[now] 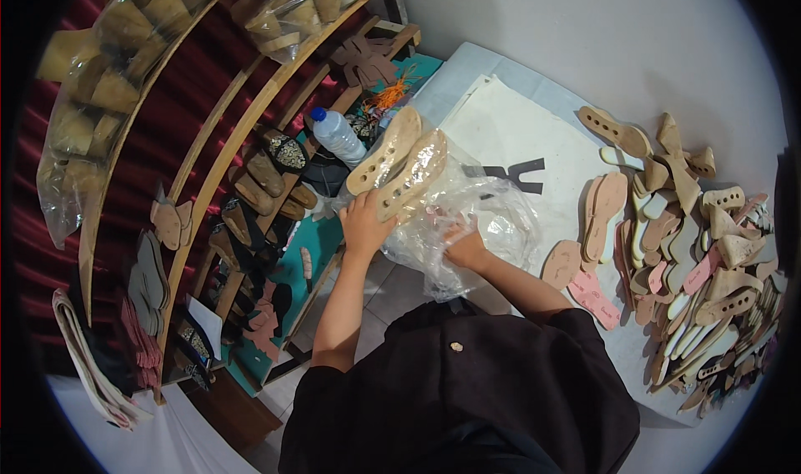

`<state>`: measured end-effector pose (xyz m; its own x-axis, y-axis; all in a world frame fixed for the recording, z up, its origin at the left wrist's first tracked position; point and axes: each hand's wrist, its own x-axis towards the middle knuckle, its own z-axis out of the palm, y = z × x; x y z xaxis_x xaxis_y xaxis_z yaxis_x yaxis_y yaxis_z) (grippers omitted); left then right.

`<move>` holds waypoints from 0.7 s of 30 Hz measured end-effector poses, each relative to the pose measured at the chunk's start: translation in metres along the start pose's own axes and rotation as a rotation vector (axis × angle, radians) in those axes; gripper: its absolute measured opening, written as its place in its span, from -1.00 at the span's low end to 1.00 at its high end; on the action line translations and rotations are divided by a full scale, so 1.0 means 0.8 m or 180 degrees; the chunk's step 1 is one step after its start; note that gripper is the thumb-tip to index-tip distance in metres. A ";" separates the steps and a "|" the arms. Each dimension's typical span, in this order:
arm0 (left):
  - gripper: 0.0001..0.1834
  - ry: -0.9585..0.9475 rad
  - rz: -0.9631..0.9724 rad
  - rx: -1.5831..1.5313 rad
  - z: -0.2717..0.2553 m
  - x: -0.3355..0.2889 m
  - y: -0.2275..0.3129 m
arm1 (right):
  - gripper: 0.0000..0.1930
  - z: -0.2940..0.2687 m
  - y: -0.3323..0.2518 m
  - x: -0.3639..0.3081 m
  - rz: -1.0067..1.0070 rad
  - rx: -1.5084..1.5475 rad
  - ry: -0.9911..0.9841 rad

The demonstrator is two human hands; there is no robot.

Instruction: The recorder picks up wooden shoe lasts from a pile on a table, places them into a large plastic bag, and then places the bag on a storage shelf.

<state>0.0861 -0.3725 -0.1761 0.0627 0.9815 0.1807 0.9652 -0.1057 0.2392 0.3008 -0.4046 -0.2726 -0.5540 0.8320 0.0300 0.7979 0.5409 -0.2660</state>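
My left hand (365, 226) is closed around the near ends of two tan shoe soles with holes in them. One tan sole (390, 148) is on the left; the other sole (417, 173) lies beside it, glossy under clear plastic. To the right, a crumpled clear plastic bag (509, 224) spreads over the front edge of the table. My right hand (465, 245) is at the bag's near side, with its fingers bent into the film and partly covered by it. Part of the bag hangs down between my hands.
A white cloth (501, 132) with black print covers the table. On the right lies a large heap of soles and wedge heels (709, 257), with pink insoles (594, 297) nearer. On the left, a water bottle (338, 136) and wooden racks of shoes (259, 182) stand close to my left arm.
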 end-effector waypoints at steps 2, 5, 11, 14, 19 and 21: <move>-0.32 0.0111 0.0103 -0.0150 0.003 -0.002 -0.005 | -0.72 0.008 -0.013 0.007 0.0319 -0.0223 0.0308; -0.31 0.0061 0.0093 -0.0255 0.002 0.001 -0.010 | -0.63 0.013 -0.017 0.026 0.0503 -0.0455 -0.0988; -0.32 0.0199 0.0268 -0.0258 0.004 0.001 -0.014 | -0.49 0.019 -0.037 0.046 0.0673 0.0403 0.0036; -0.32 0.0081 0.0187 -0.0251 0.007 0.003 -0.015 | -0.48 0.036 -0.025 0.049 0.0214 0.0009 0.0201; -0.33 0.0328 0.0343 -0.0196 0.004 0.005 -0.021 | -0.54 0.015 -0.033 0.054 0.0472 0.0171 -0.0319; -0.34 0.0358 0.0374 -0.0210 0.003 0.006 -0.022 | -0.56 0.018 -0.033 0.054 0.0517 0.0196 -0.0194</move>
<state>0.0698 -0.3653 -0.1820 0.1418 0.9382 0.3158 0.9338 -0.2326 0.2717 0.2526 -0.3845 -0.2780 -0.4341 0.8977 -0.0762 0.8630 0.3901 -0.3211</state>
